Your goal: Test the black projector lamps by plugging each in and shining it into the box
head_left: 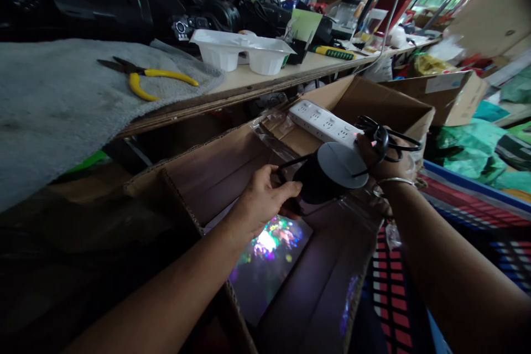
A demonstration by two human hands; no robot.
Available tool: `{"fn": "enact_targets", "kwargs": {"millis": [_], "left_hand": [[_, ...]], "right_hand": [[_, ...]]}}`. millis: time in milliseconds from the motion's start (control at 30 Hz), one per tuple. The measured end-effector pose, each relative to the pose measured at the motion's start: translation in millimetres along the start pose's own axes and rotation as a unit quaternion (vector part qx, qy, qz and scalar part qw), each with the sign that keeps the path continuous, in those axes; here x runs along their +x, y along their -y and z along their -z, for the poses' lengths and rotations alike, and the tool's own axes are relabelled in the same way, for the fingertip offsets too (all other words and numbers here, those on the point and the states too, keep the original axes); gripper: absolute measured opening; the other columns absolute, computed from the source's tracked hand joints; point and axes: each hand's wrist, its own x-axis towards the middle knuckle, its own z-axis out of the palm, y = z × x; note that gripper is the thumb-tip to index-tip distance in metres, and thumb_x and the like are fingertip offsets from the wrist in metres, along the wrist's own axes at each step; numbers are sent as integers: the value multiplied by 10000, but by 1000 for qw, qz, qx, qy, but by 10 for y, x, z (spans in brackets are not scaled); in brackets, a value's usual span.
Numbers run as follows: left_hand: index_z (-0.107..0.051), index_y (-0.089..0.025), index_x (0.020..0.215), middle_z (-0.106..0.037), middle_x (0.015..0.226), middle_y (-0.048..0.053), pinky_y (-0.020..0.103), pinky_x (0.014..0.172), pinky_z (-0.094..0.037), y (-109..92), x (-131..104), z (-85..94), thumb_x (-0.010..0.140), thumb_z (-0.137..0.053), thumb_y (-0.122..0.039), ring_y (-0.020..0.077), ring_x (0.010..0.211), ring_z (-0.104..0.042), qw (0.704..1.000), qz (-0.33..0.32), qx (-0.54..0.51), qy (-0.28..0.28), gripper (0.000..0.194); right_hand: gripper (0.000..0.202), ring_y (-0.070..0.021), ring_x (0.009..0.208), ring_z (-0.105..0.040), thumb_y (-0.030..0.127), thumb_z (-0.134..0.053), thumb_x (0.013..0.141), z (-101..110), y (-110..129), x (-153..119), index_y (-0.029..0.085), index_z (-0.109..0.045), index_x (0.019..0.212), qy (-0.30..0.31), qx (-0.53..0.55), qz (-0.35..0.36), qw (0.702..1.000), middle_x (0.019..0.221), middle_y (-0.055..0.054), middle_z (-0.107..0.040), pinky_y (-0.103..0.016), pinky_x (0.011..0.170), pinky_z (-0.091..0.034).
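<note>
The step in hand looks like holding a switched-on light over a surface: the black cylindrical lamp with a flat grey end [329,176] hangs above an open brown cardboard box [219,166], grey end upward, and multicoloured spots glow beneath it on a pale flat sheet [265,287] inside the box. The left hand [269,196] is clamped on the lamp's near side, its thumb against the dark body and its fingers by the thin black bracket [292,163]. The right hand [384,160] is at the far end of a long white power strip [326,124], near a red glow, with a looped black cable [385,138] lying over it; whether its fingers grip the strip, press it or pinch the cable, I cannot tell. The hands are apart, with the lamp between them. Any next move seems to call for a steady left grip, enough slack in the cable, and care that the loops do not snag on the strip.
</note>
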Motion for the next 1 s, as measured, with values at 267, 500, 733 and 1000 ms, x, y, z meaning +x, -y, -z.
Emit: {"fn": "enact_targets", "kwargs": {"millis": [267, 500, 733, 1000], "left_hand": [[-462, -144, 875, -576, 601, -12, 265, 399, -522, -1, 5, -9, 705, -628, -90, 138, 504, -568, 1000, -3, -5, -2, 244], [-461, -144, 873, -572, 616, -9, 266, 403, -522, -1, 0, -11, 712, -615, -79, 135, 510, -566, 1000, 2, 1, -6, 232], [-458, -143, 880, -570, 615, -10, 276, 411, -529, -2, 2, -15, 730, -605, -71, 138, 521, -569, 1000, 5, 1, -11, 222], [-457, -139, 894, -580, 616, -7, 277, 414, -531, 18, 30, -4, 724, -624, -92, 137, 525, -568, 1000, 0, 0, -6, 243]], "right_hand": [[202, -228, 723, -581, 374, -551, 711, 13, 14, -2, 184, -547, 781, 1, -8, -1, 1000, 804, -93, -626, -339, 655, -442], [110, -221, 765, -585, 291, -535, 713, 21, 18, -18, 191, -520, 756, -6, -2, 12, 1000, 823, -78, -625, -324, 683, -438], [133, -211, 750, -583, 307, -577, 708, -2, 10, -7, 189, -522, 732, -7, 8, 7, 1000, 830, -83, -637, -310, 671, -438], [202, -193, 714, -559, 342, -583, 724, 11, 9, -7, 152, -588, 795, 1, 9, 1, 1000, 830, -104, -637, -302, 660, -428]]}}
